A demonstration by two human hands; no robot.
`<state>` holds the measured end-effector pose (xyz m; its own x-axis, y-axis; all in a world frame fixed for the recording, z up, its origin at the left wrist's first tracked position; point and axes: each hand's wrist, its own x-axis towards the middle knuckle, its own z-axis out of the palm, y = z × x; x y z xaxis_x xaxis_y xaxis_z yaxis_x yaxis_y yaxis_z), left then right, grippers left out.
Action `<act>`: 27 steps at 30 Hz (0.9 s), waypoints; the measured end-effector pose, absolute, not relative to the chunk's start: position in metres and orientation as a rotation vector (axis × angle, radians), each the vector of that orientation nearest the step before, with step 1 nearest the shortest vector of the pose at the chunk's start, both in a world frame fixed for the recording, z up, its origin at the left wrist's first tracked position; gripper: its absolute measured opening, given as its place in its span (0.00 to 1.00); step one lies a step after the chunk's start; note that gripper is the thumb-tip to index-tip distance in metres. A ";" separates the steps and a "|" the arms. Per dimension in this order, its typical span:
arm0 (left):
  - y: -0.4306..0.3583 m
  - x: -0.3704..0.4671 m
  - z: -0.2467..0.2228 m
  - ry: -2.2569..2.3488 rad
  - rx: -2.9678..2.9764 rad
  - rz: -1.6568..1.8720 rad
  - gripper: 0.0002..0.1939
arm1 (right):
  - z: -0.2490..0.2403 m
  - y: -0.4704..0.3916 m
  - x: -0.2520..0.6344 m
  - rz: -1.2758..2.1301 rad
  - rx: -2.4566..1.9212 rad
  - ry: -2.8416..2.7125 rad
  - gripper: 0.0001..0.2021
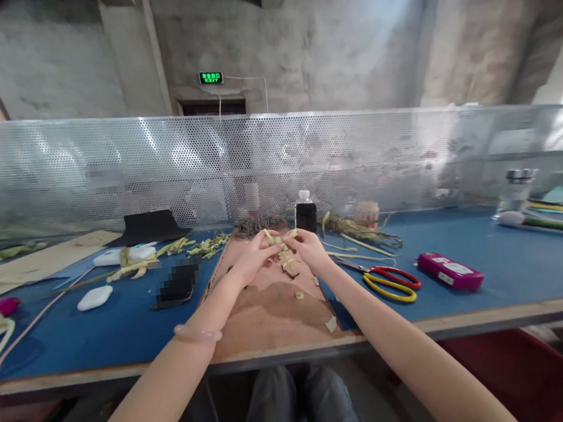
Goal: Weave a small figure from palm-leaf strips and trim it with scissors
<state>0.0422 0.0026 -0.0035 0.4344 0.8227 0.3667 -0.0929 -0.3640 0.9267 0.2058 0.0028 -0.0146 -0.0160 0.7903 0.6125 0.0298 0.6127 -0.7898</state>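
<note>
Toward 9 o'clock of the hands, on the blue surface: white case, then dark flat object, partly blurred. Left hand: fingers curled nearly closed, pinching pale strip above the brown board. Grey cord bundle at 11 o'clock. Right hand: likewise mostly closed, fingertips at pale material; exact grip cannot be told. Dark bottle, white cap, 1 o'clock. Red-and-yellow-handled scissors, 4 o'clock; magenta packet just beyond, rightward.
</note>
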 end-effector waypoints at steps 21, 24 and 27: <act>-0.003 0.040 0.000 0.681 1.786 1.038 0.18 | -0.012 -0.005 0.204 0.715 -0.785 -1.531 0.17; -0.001 0.039 0.000 0.720 1.800 1.020 0.18 | -0.013 -0.005 0.202 0.732 -0.808 -1.560 0.17; 0.001 0.037 0.000 0.759 1.803 1.010 0.17 | -0.012 -0.007 0.201 0.754 -0.827 -1.580 0.17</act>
